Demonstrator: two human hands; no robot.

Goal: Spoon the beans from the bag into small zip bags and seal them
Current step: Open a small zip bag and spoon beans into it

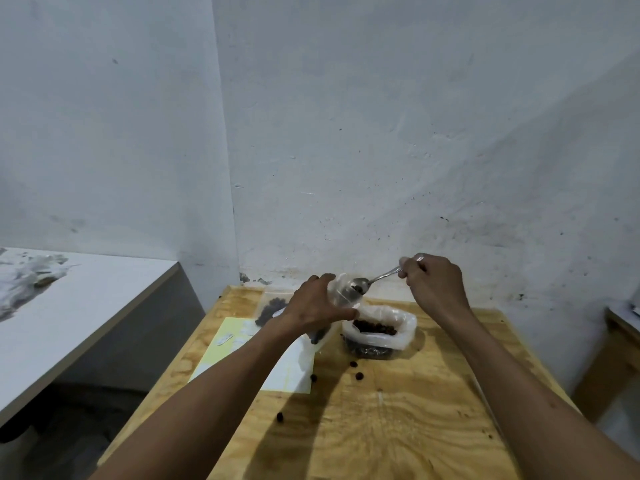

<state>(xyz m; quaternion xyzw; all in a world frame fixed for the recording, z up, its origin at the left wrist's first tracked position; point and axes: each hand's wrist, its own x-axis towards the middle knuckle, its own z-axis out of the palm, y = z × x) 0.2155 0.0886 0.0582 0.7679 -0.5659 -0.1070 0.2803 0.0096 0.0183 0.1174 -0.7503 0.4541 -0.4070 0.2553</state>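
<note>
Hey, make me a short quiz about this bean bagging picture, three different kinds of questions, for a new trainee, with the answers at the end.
1. True or false: the spoon is empty.
2. Which hand holds the small zip bag? A) left B) right C) neither
3. Fill in: loose beans lie on the ______ table.

Key
1. False: the spoon, held in the right hand, carries beans at the small bag's mouth.
2. A: the left hand has its grip on it, beside the big bean bag.
3. Wooden.
</note>
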